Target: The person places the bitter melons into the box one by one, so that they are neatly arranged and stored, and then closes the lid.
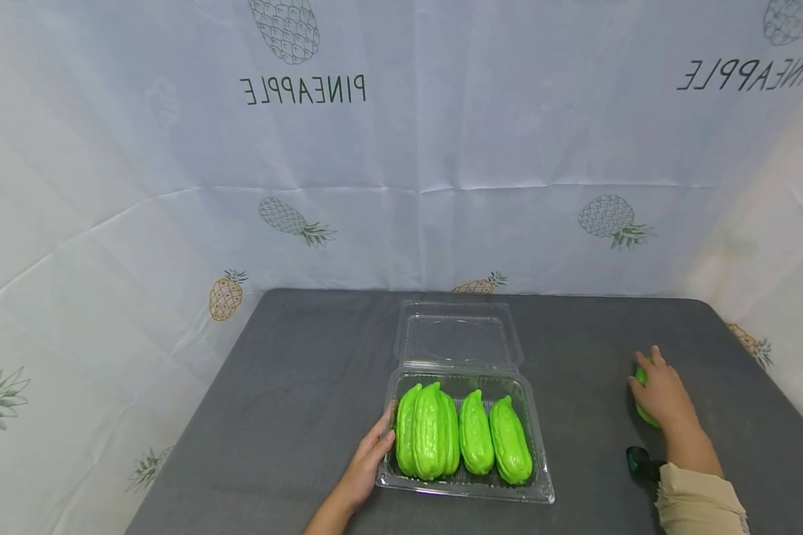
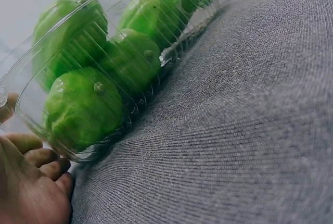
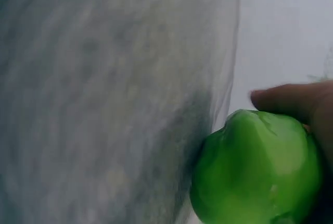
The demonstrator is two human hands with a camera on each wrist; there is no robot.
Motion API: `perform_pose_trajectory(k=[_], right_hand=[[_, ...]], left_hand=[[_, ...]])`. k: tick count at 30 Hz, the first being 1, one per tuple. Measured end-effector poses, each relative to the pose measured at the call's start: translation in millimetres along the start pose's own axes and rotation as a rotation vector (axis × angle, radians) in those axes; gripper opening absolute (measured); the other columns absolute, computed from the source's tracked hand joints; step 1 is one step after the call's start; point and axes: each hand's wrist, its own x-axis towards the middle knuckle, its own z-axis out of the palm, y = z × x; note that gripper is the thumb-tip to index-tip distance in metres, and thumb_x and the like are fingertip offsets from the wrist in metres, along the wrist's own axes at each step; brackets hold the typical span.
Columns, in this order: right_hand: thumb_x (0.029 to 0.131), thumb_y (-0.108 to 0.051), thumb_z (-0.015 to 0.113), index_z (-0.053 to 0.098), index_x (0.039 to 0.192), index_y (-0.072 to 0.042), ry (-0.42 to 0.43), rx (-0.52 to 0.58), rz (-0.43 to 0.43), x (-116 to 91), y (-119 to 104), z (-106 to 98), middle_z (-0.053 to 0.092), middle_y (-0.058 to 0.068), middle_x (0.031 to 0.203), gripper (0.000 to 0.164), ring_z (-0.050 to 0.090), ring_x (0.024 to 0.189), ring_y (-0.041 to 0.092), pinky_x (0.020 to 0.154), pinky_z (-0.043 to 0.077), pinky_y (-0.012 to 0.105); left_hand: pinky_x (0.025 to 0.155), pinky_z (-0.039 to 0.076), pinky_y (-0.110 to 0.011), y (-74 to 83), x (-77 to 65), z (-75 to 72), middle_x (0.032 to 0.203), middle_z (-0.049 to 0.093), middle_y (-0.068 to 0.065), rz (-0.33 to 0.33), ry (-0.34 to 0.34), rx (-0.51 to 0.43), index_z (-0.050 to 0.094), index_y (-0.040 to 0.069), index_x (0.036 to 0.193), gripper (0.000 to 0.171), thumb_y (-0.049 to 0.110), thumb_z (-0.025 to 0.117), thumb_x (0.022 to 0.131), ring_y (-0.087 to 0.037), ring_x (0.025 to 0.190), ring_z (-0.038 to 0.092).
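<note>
A clear plastic clamshell box (image 1: 467, 487) stands on the table with its lid (image 1: 458, 338) folded back. Inside lie several bright green ridged bitter melons (image 1: 430, 431), also visible through the box wall in the left wrist view. My left hand (image 1: 366, 464) holds the box at its left side, thumb by the rim and fingers against the wall. Far to the right, my right hand (image 1: 664, 394) grips another green bitter melon (image 3: 260, 169) from above; in the head view the hand covers much of it.
The dark grey cloth-covered table (image 1: 294, 371) ends at a pale pineapple-print curtain (image 1: 401, 238) behind and at the sides. A dark wrist device (image 1: 641, 462) sits beside the right forearm, near a beige sleeve (image 1: 699, 498).
</note>
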Motion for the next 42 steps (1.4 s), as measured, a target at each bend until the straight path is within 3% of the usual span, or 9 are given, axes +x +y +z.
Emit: perform_pose_trajectory(k=[4, 8, 13, 25, 42], right_hand=[[0.092, -0.013, 0.043, 0.024, 0.138, 0.014, 0.003, -0.014, 0.048, -2, 1, 3, -0.002, 0.035, 0.148, 0.057, 0.023, 0.11, 0.07, 0.083, 0.03, 0.075], [0.091, -0.012, 0.043, 0.027, 0.136, 0.013, 0.041, -0.001, 0.05, -4, 1, 7, 0.005, 0.036, 0.147, 0.054, 0.024, 0.107, 0.07, 0.08, 0.031, 0.075], [0.089, -0.008, 0.045, 0.032, 0.13, 0.015, 0.104, 0.004, 0.011, -3, 4, 13, 0.014, 0.04, 0.14, 0.049, 0.026, 0.107, 0.068, 0.086, 0.027, 0.073], [0.088, -0.007, 0.048, 0.033, 0.128, 0.016, 0.156, 0.02, 0.013, -3, 4, 16, 0.02, 0.041, 0.135, 0.048, 0.029, 0.109, 0.063, 0.09, 0.024, 0.069], [0.093, -0.008, 0.043, 0.029, 0.133, 0.016, 0.117, 0.112, 0.041, -11, -5, 3, 0.015, 0.041, 0.14, 0.049, 0.028, 0.111, 0.064, 0.087, 0.03, 0.071]], left_hand=[[0.101, 0.014, -0.001, 0.6, -0.2, 0.7, 0.153, 0.015, -0.023, 0.0, -0.003, -0.003, 0.017, -0.008, 0.145, 0.053, 0.015, 0.034, 0.1, 0.021, 0.125, 0.02], [0.101, 0.013, 0.0, 1.2, -0.4, 0.6, 0.153, 0.014, -0.024, 0.0, -0.006, -0.005, 0.017, -0.008, 0.145, 0.053, 0.015, 0.034, 0.1, 0.022, 0.125, 0.02], [0.101, 0.013, 0.0, 1.2, -0.3, 0.3, 0.153, 0.014, -0.024, 0.002, -0.01, -0.005, 0.016, -0.008, 0.145, 0.054, 0.015, 0.034, 0.1, 0.022, 0.125, 0.02], [0.101, 0.014, 0.0, 1.8, -0.6, 0.2, 0.152, 0.015, -0.025, 0.008, -0.003, -0.005, 0.017, -0.009, 0.144, 0.053, 0.014, 0.034, 0.1, 0.022, 0.124, 0.02], [0.101, 0.015, -0.001, 0.1, 0.4, 0.4, 0.151, 0.017, -0.026, 0.013, 0.017, 0.006, 0.019, -0.011, 0.143, 0.053, 0.013, 0.035, 0.099, 0.022, 0.124, 0.022]])
